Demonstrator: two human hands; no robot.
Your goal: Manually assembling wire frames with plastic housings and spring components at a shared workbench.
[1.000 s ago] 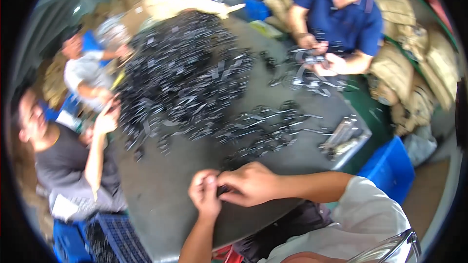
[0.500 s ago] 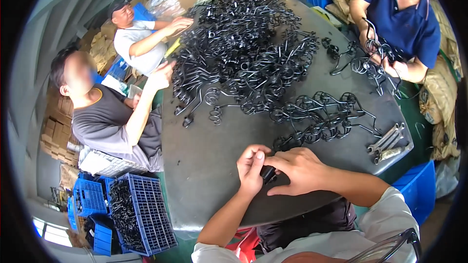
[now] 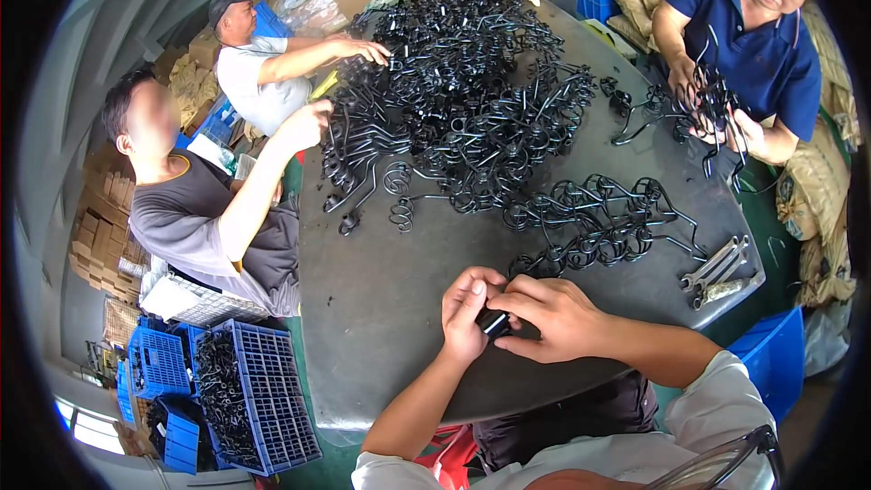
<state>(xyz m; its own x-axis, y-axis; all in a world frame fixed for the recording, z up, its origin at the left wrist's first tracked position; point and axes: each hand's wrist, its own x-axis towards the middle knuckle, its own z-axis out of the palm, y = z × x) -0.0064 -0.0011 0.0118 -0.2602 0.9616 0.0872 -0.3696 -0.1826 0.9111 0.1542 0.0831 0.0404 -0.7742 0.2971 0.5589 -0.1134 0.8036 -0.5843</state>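
My left hand [image 3: 464, 316] is closed around a small black cylindrical part [image 3: 493, 323] with a shiny side, held just over the near edge of the table. From the right, my right hand [image 3: 555, 319] has its thumb and fingertips on the same part. Some of it is hidden by my fingers. Just beyond my hands lies a row of black bent-wire pieces with coiled loops [image 3: 599, 222]. Farther back is a large heap of similar black coiled wire pieces [image 3: 454, 100] on the dark metal table [image 3: 381, 327].
Several metal wrenches [image 3: 719, 268] lie near the table's right corner. Blue crates [image 3: 272, 390] with black parts stand at lower left, and a blue bin [image 3: 771, 358] at lower right. Two people [image 3: 209, 218] work at the left; another [image 3: 744, 54] handles wire pieces at the right.
The black part has tilted in my hands, and my right fingers and thumb have drawn closer around it. At the far left, a co-worker's hand has reached farther over the heap.
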